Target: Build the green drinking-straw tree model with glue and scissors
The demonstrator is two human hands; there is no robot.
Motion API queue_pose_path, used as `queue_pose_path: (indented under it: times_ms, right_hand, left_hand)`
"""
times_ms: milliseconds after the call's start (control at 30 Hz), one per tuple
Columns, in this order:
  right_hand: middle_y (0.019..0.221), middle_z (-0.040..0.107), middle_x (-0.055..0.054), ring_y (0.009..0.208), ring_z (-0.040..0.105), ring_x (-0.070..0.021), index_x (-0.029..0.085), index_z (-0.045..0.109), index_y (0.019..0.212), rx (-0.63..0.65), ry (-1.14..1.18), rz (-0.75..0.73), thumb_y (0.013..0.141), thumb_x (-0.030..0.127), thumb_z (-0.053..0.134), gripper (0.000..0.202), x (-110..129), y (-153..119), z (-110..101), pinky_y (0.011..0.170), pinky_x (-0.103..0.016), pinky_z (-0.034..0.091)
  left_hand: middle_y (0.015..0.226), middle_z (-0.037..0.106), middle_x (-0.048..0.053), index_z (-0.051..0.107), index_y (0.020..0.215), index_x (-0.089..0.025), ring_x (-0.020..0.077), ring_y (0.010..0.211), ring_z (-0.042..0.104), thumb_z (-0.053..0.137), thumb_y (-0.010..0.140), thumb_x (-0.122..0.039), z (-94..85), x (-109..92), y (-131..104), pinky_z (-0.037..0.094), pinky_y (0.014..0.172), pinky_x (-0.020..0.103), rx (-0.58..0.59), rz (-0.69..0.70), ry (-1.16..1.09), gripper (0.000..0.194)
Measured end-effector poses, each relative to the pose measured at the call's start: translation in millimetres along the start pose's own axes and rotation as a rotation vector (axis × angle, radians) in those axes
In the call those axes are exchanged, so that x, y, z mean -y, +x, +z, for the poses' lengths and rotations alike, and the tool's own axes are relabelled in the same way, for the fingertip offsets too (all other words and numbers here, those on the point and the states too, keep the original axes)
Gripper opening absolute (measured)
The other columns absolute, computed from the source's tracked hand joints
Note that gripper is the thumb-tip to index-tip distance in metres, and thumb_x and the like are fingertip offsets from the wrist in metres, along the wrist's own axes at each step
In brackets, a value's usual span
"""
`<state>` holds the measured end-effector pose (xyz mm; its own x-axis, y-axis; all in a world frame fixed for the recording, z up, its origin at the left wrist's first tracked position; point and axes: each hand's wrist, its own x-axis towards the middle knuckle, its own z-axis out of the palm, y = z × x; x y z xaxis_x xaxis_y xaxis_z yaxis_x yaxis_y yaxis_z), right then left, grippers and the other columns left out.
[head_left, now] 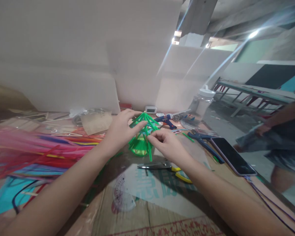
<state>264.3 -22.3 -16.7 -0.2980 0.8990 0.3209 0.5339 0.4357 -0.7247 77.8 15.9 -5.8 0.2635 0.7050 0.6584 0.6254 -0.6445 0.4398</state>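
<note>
A cone-shaped model [139, 145] of bright green stems, which look like pipe cleaners, stands in the middle of the table. Its stems meet at a peak and spread down to a fuller green base. My left hand [123, 127] grips the model near its top, thumb in front and fingers behind. Lower on the near right side, my right hand [166, 141] pinches a green stem [150, 153] that slants down from the peak. Just in front lie scissors [154, 166] with yellow handles, partly hidden under my right forearm.
Bundles of coloured pipe cleaners [39, 149] cover the left side. A blue glue gun [167, 121] lies behind the model. Pliers [206, 146] and a phone [232, 155] with a cable are at right. A protractor [123, 193] lies nearer; another person [285, 131] is beyond the right edge.
</note>
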Motion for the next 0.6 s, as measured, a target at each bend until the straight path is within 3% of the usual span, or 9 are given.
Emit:
queue_pose_path:
  times_ms: [267, 433, 600]
  right_hand:
    - [0.065, 0.059, 0.001, 0.06, 0.047, -0.0124, 0.018, 0.071, 0.077, 0.038, 0.036, 0.068, 0.086, 0.04, 0.059, 0.027, -0.6, -4.7, -1.4, 0.055, -0.024, 0.033]
    - [0.06, 0.054, 0.002, 0.057, 0.045, -0.0109, 0.017, 0.067, 0.067, 0.034, 0.045, 0.062, 0.085, 0.03, 0.057, 0.024, -2.5, -1.3, -1.5, 0.053, -0.023, 0.032]
    - [0.058, 0.049, 0.003, 0.056, 0.042, -0.0103, 0.017, 0.065, 0.067, 0.057, 0.07, 0.089, 0.085, 0.03, 0.056, 0.024, -3.5, 1.2, -0.9, 0.052, -0.023, 0.029]
  left_hand:
    - [0.109, 0.068, 0.006, 0.064, 0.112, -0.02, 0.0224, 0.106, 0.06, 0.057, 0.091, -0.042, 1.0, -2.7, -0.9, 0.046, 0.094, 0.037, 0.011, -0.021, -0.002, 0.032]
    - [0.109, 0.069, 0.006, 0.065, 0.111, -0.02, 0.0224, 0.104, 0.061, 0.058, 0.09, -0.042, 1.6, -0.7, -0.1, 0.046, 0.094, 0.037, -0.002, -0.009, 0.005, 0.031]
    - [0.107, 0.069, 0.006, 0.065, 0.11, -0.018, 0.0225, 0.103, 0.061, 0.059, 0.09, -0.041, 2.9, -2.1, 0.2, 0.047, 0.092, 0.036, -0.017, -0.026, 0.005, 0.031]
